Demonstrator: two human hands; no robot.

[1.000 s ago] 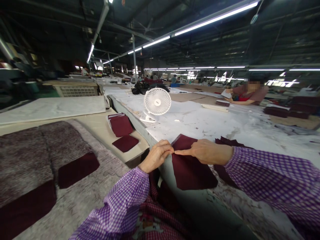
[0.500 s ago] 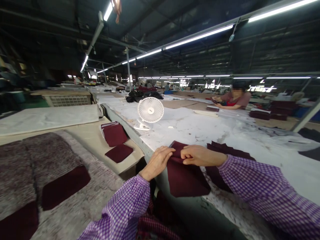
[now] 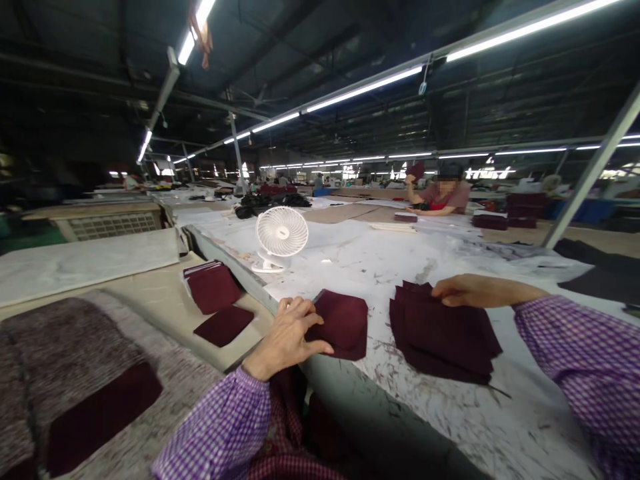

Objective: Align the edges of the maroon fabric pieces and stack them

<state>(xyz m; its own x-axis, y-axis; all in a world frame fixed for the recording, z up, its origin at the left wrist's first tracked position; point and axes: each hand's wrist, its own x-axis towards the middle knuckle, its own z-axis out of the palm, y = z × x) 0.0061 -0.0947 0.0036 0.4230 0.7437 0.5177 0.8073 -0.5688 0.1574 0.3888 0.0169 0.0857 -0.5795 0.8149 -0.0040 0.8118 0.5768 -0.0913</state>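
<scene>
Maroon cloth pieces [image 3: 345, 323] lie at the near edge of the white-covered table. My left hand [image 3: 295, 330] rests at their left side, thumb and fingers spread apart, touching the edge. To the right is a larger, uneven stack of dark maroon pieces [image 3: 443, 333]. My right hand [image 3: 457, 290] is at the top edge of that stack, its fingers together on the cloth; whether a piece is pinched between them is too small to tell.
A white clip fan [image 3: 282, 232] stands beyond my left hand. Maroon pieces [image 3: 213, 288] lie on the lower beige surface at left, others on mottled fabric [image 3: 185, 380]. Across the table a person [image 3: 445, 193] raises a maroon piece. A slanted metal post [image 3: 595, 160] is at right.
My right hand has moved right, from the near cloth to the right stack. The near cloth now lies flat, no longer folded up between my hands. The view has turned right.
</scene>
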